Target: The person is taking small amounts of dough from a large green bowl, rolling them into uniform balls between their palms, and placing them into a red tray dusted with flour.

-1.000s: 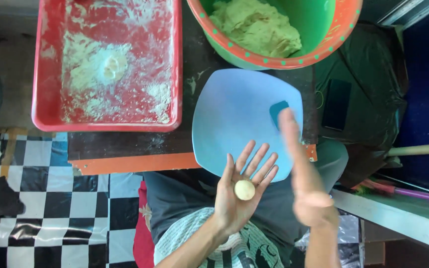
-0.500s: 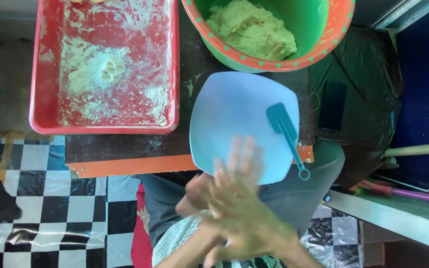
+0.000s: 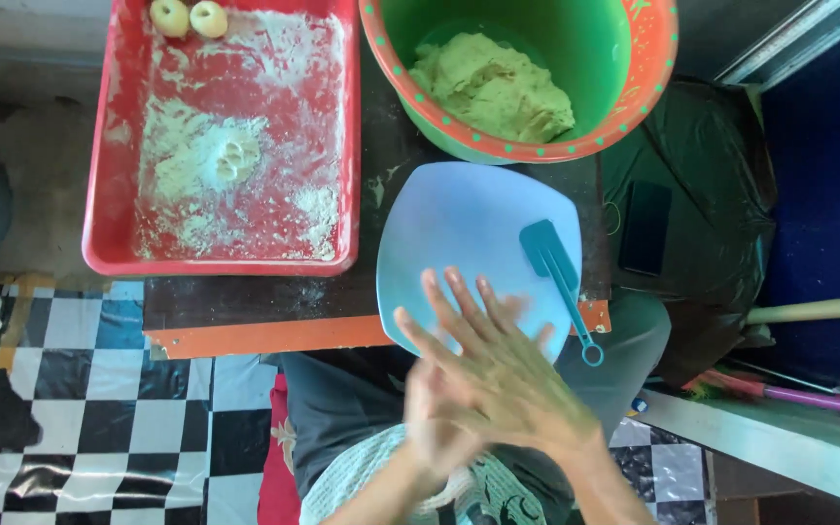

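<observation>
1. The right hand (image 3: 498,374) lies flat, fingers spread, on top of the left hand (image 3: 439,428); the palms are pressed together, the way one rolls something into a ball. Whatever sits between them is hidden, so I cannot tell what they hold.
2. The hands hover over the near edge of a pale blue plate (image 3: 459,233), the landmark for everything else. The plate rests on a dark table (image 3: 245,306), just in front of the person's lap.
3. A teal spatula (image 3: 556,277) lies on the plate's right side, handle toward the person, within easy reach.
4. Just beyond the plate stands a green bowl with an orange rim (image 3: 585,146) holding a mass of pale dough (image 3: 493,87).
5. Left of the plate sits a red tray (image 3: 109,194) dusted with flour; two dough balls (image 3: 190,17) rest at its far edge.
</observation>
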